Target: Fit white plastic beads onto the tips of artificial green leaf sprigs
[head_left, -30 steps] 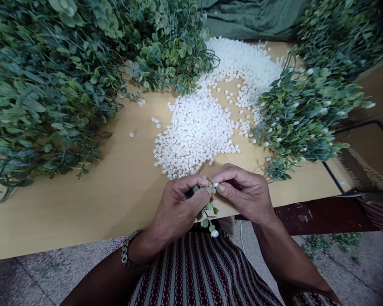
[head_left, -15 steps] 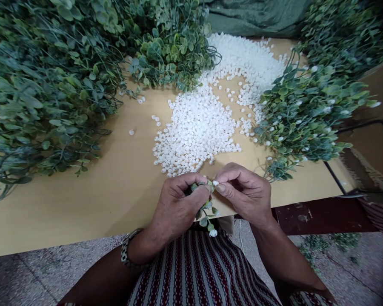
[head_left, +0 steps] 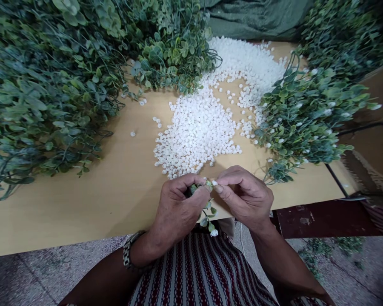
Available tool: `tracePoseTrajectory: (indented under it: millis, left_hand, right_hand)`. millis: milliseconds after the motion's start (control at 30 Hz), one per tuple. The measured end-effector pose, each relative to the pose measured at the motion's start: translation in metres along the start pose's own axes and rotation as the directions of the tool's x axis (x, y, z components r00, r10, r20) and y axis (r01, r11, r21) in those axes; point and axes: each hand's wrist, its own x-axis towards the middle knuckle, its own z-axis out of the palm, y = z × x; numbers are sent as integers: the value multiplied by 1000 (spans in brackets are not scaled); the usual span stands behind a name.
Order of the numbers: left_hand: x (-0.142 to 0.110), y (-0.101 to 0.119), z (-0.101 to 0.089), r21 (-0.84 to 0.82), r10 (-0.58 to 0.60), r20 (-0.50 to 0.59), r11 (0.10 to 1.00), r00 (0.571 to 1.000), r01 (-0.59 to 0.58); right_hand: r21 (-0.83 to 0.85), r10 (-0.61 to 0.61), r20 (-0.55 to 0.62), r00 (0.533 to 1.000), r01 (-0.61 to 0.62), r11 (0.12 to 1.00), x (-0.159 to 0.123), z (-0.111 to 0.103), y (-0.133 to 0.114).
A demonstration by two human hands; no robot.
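My left hand (head_left: 181, 204) is closed round an artificial leafy sprig (head_left: 205, 219), pinching it between thumb and forefinger at the table's front edge. One white bud (head_left: 214, 233) sits on the sprig's lower tip, which hangs below my fingers. My right hand (head_left: 247, 195) pinches a small white flower bud (head_left: 214, 183) between thumb and forefinger, right beside the leaves at my left fingertips. Whether that bud touches the stem I cannot tell. Just beyond both hands lies a heap of loose white buds (head_left: 198, 131).
Piles of artificial greenery (head_left: 44, 93) cover the table's left side and back. On the right lies a bundle of sprigs with white buds (head_left: 309, 119). Beside it are a cardboard box (head_left: 373, 157) and a black metal frame (head_left: 335, 178). Green cloth (head_left: 258, 19) stands at the back.
Both hands stay almost in place. My right fingertips and the bud have shifted very slightly towards the left hand. The whole scene sits a little lower in view.
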Motion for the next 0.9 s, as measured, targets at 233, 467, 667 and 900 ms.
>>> tracePoseTrajectory:
  millis: [233, 467, 667, 900]
  left_hand:
    - [-1, 2, 1, 6, -3, -5, 1000, 1000, 3]
    - [-1, 2, 2, -7, -19, -35, 1000, 999, 18]
    - [-1, 3, 3, 15, 2, -47, 1000, 999, -1]
    - [-1, 3, 3, 63, 8, -42, 998, 999, -5]
  right_hand:
    - [-88, -55, -20, 998, 53, 995, 0, 0, -1]
    - [-192, -119, -20, 993, 113, 975, -1, 1, -1]
    - [-214, -116, -28, 993, 107, 971, -2, 2, -1]
    - [-251, -141, -15, 990, 133, 959, -3, 2, -1]
